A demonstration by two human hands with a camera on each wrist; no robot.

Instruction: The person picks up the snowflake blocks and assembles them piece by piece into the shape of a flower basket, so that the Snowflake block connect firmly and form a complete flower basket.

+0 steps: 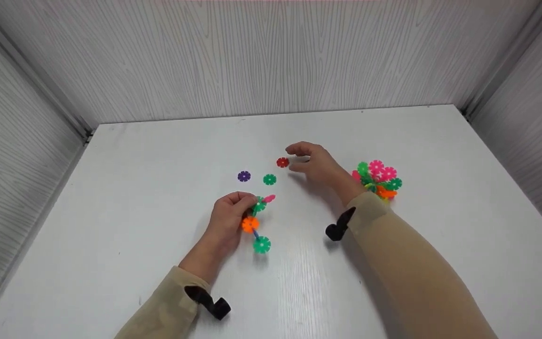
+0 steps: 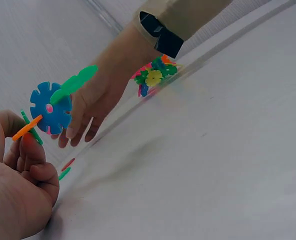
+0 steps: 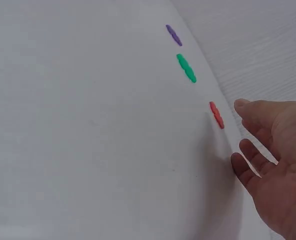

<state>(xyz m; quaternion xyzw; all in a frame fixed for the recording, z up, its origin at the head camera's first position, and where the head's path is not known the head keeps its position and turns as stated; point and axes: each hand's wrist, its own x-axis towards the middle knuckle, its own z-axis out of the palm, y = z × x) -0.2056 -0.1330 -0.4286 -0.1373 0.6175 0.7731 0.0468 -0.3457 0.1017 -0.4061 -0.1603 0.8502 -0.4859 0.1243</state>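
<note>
My left hand (image 1: 228, 214) pinches a chain of notched plastic snowflake discs between thumb and fingers. In the head view an orange disc (image 1: 250, 224), a lower green disc (image 1: 261, 245) and a pink disc (image 1: 270, 198) belong to it; the left wrist view shows a blue disc (image 2: 50, 108) in it too. Part of the chain is hidden behind the fingers. My right hand (image 1: 315, 162), fingers spread and holding nothing, hovers just right of a red disc (image 1: 282, 162). A loose green disc (image 1: 269, 179) and a purple disc (image 1: 244, 176) lie flat to the left of it.
A cluster of joined discs (image 1: 377, 179) in pink, green, orange and other colours stands on the white table (image 1: 158, 165), right of my right forearm. Wood-grain panels (image 1: 261, 56) rise behind the table and at both sides. Each sleeve carries a black strap (image 1: 340, 225).
</note>
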